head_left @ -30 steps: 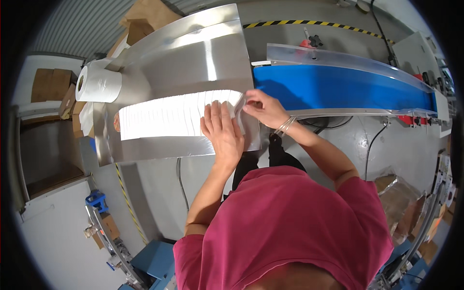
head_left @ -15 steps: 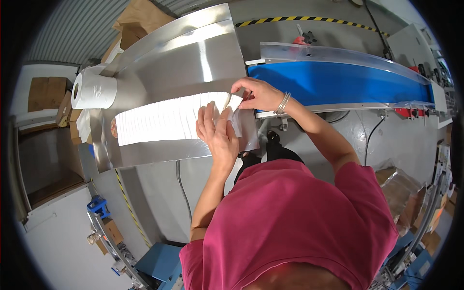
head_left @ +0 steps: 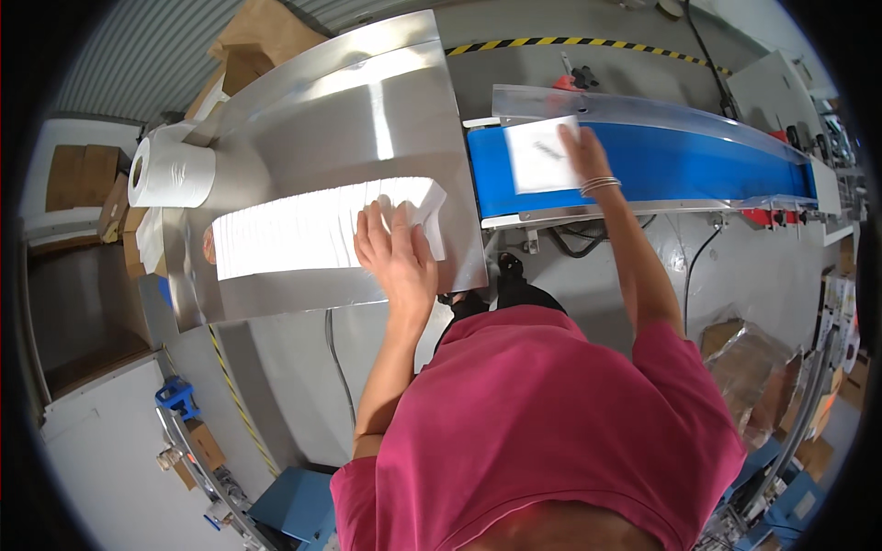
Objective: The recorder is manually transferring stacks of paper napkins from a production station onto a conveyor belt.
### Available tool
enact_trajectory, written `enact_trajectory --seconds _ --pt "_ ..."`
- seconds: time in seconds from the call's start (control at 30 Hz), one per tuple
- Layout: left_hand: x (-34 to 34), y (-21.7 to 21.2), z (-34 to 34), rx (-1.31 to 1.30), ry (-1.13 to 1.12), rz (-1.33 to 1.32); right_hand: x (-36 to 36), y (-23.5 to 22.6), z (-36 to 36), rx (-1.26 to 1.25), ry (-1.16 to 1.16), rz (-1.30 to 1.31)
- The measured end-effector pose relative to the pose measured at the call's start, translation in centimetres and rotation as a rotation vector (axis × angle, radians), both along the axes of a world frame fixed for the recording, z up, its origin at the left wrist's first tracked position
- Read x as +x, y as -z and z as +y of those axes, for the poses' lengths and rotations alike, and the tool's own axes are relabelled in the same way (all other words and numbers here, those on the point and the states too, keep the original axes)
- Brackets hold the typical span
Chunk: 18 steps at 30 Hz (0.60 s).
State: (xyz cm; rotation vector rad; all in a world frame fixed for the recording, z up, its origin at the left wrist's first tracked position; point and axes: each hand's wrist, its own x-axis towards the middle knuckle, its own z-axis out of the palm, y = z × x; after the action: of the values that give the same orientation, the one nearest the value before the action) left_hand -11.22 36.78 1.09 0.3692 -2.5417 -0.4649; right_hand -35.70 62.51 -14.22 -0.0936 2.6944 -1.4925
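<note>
The left hand (head_left: 397, 262) lies flat, fingers (head_left: 367, 241) spread open, on the near end of a long row of white sheets (head_left: 303, 230) on the steel desk (head_left: 367, 119). The right hand (head_left: 583, 151), fingers extended, presses one white sheet (head_left: 540, 156) onto the blue conveyor belt (head_left: 698, 165). A paper roll (head_left: 173, 173) stands well beyond the left fingertips.

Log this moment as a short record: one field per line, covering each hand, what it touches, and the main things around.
left hand: flat on the near end of the row of white sheets
right hand: fingers spread on a single white sheet
single white sheet: lying on the blue conveyor belt, near its left end
row of white sheets: fanned in a long overlapping line on the steel table
paper roll: white, at the table's left edge
wrist: thin bracelets on the right one
clothing: pink shirt
</note>
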Motion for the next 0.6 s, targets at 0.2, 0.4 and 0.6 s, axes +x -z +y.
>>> enact_trajectory --seconds 0.2,0.4,0.6 --pt "0.6 0.7 -0.5 -0.037 -0.015 -0.004 3.3 -8.7 -0.8 0.669 0.084 0.594" --pt "0.8 0.7 -0.5 -0.008 0.008 -0.025 8.2 -13.2 -10.7 -0.089 -0.864 0.12" --pt "0.8 -0.1 -0.6 -0.019 0.022 -0.043 8.5 -11.8 -13.0 -0.168 -0.993 0.047"
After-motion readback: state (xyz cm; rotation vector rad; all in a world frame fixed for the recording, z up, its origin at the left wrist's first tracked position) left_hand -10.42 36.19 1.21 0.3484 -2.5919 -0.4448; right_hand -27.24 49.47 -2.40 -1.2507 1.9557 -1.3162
